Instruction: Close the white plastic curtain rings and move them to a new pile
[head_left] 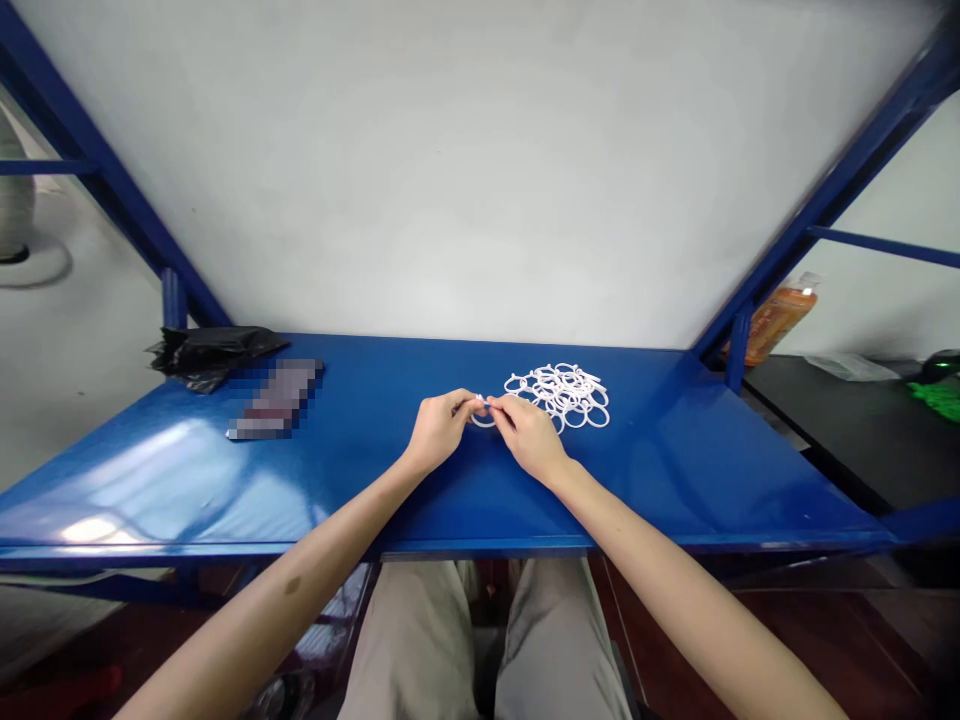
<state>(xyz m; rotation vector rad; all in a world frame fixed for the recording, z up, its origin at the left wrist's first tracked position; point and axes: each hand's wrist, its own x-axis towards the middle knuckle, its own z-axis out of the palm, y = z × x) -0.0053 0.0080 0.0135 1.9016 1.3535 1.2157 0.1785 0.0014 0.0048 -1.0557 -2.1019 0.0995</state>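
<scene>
Over the middle of the blue table, my left hand (441, 428) and my right hand (531, 436) meet fingertip to fingertip. Both pinch a thin white ring (482, 422), whose lower curve hangs below the fingers. A small white end pokes up between the fingertips; its detail is too small to make out. Just right of my right hand lies a loose pile of white rings (574, 390), some overlapping or looped together. My right hand partly covers the pile's near left edge.
The blue metal table (375, 490) backs onto a pale wall. A blurred-out flat item (277, 400) and a crumpled black plastic bag (214, 350) lie at the left. Blue frame posts rise on both sides. Beyond the right post an orange bottle (780, 318) stands on a black surface.
</scene>
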